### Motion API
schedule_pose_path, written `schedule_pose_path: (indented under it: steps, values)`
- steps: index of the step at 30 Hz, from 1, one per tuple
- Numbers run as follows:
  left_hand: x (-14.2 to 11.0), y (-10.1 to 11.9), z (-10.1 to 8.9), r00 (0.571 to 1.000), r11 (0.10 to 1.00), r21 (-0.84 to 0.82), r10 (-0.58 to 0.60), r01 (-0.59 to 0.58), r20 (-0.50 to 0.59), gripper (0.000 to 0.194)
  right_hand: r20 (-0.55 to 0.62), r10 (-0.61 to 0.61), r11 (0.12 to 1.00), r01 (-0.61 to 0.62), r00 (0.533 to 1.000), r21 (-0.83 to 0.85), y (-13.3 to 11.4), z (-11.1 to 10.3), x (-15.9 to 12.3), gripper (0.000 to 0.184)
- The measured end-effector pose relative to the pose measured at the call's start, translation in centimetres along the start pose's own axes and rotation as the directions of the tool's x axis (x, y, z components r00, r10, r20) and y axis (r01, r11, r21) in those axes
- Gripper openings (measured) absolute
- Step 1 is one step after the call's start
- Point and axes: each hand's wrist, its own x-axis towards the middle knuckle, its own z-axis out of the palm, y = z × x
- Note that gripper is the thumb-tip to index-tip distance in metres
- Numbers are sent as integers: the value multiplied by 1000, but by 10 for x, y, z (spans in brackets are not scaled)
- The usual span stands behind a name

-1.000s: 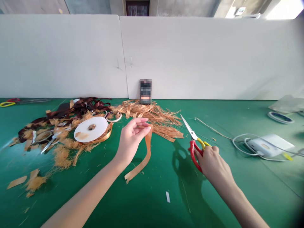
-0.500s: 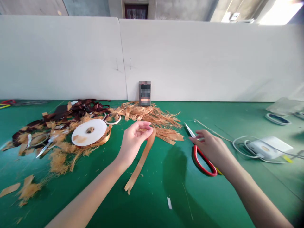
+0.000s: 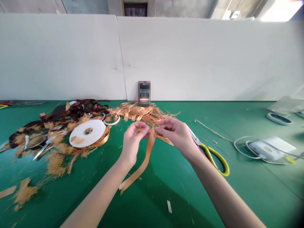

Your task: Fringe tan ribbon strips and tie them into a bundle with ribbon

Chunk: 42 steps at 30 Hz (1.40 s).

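My left hand [image 3: 133,142] pinches the top end of an orange ribbon strip [image 3: 142,163] that hangs down to the green table [image 3: 166,183]. My right hand [image 3: 177,134] meets it from the right, fingers pinched on the same top end. Behind my right hand lie scissors with yellow and red handles [image 3: 213,155], flat on the table. A white ribbon spool [image 3: 87,133] with orange ribbon sits to the left of my left hand.
A heap of shredded orange ribbon [image 3: 147,114] lies behind my hands, dark brown ribbon [image 3: 78,107] and scraps to the left with small silver scissors [image 3: 41,148]. A white device with a cable [image 3: 268,147] sits at right. A white partition [image 3: 190,60] bounds the table's far side.
My right hand let go of the scissors, left them on the table and moved left to join my left hand at the ribbon's top end.
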Motion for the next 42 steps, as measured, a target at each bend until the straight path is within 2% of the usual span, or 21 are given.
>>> schedule_pose_path:
  steps: [3,6,9,14,19,22,25,27,32,35,38,42]
  values:
    - [2,-3,-3,1000,1000,-14,-13,13,15,25,-56,22,1000,-22,998,14,-4,1,3,28]
    - [5,-10,-7,993,996,52,-70,65,91,31,-25,25,1000,-25,999,8,-8,3,8,28]
    - [7,-17,-11,990,990,109,-103,92,100,24,23,40,999,-39,999,-28,-8,4,13,26]
    - [5,-22,-19,998,987,159,-31,22,57,18,134,37,991,-19,990,-133,-2,5,18,34]
    - [0,-24,-24,995,948,306,65,-83,71,15,119,-50,974,75,992,-214,0,4,19,29]
    - [-1,-24,-24,992,930,352,79,-108,96,15,117,-54,977,77,992,-200,-2,2,18,31]
    - [-2,-25,-25,991,925,362,80,-114,108,16,175,-48,985,76,983,-156,-4,0,17,37]
    - [-2,-25,-25,991,923,365,84,-118,109,15,210,-31,980,72,977,-187,-4,1,15,36]
    - [-2,-25,-26,991,913,390,94,-123,94,14,149,-22,959,63,989,-277,-7,4,15,29]
    - [-2,-25,-25,993,929,355,85,-107,77,16,151,6,974,28,989,-223,-5,5,17,28]
    - [-3,-25,-24,992,931,358,31,-74,124,17,189,21,987,10,982,-162,-1,6,19,28]
    - [-5,-25,-23,991,896,440,-4,-56,134,21,143,-1,978,31,990,-208,0,6,19,27]
